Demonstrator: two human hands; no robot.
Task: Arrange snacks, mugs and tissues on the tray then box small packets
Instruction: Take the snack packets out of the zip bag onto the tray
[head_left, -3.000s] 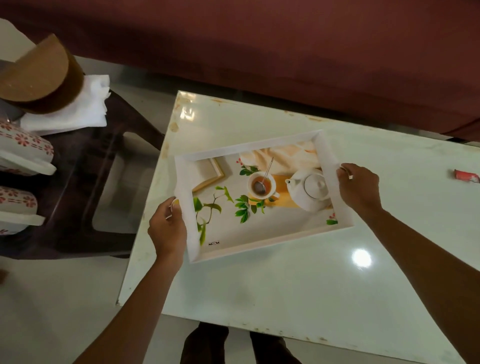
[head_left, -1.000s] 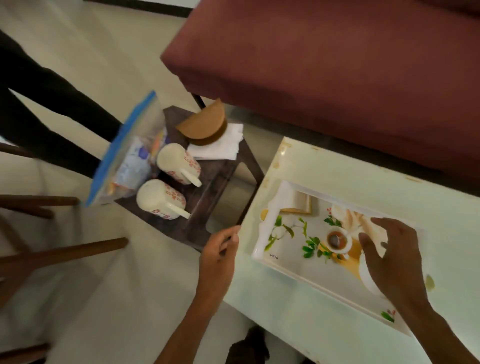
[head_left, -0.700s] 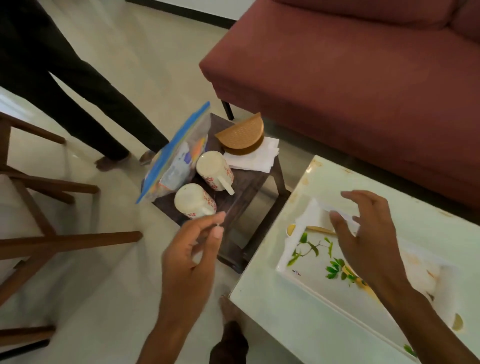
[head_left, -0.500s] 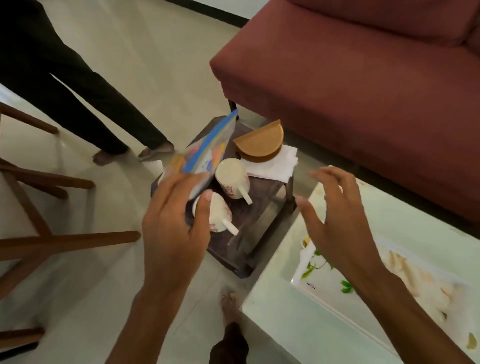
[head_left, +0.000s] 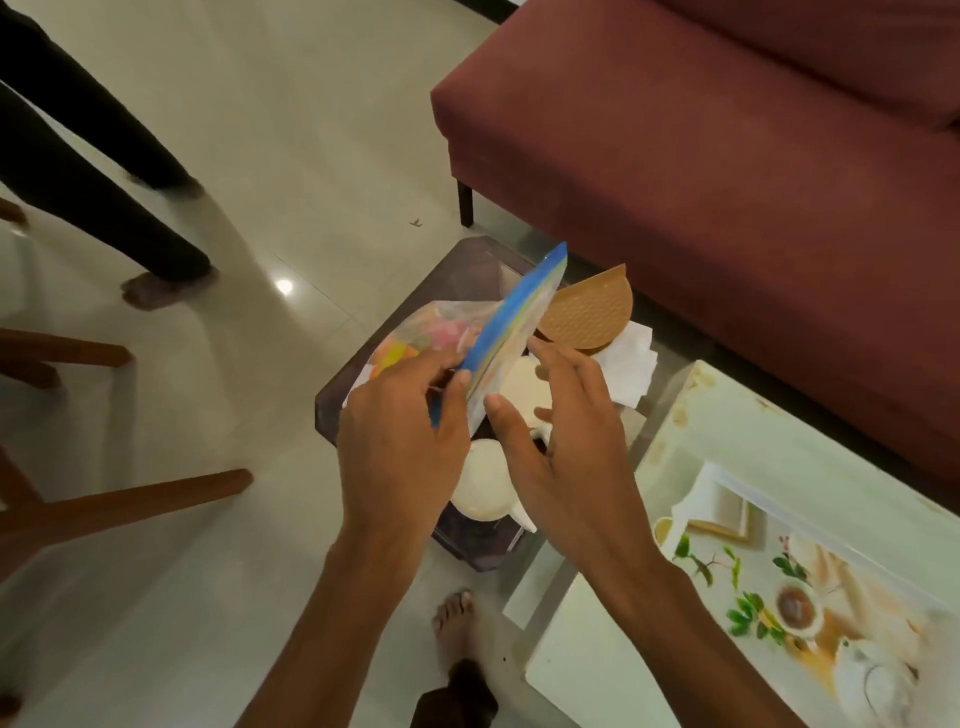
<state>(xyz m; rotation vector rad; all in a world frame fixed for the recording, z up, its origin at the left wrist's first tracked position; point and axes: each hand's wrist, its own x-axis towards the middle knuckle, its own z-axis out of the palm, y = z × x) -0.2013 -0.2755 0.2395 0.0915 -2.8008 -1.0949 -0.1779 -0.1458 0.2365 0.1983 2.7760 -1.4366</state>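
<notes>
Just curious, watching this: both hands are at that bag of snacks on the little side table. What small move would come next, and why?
Probably lift the snack bag clear and carry it toward the tray. The left hand already pinches its blue edge, the right hand is open beside it, and the printed tray holds nothing yet.

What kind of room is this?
It looks like a living room in a home. There is a dark red sofa, a low white table with a printed tray on it, and a small dark side table holding mugs and snacks.
</notes>
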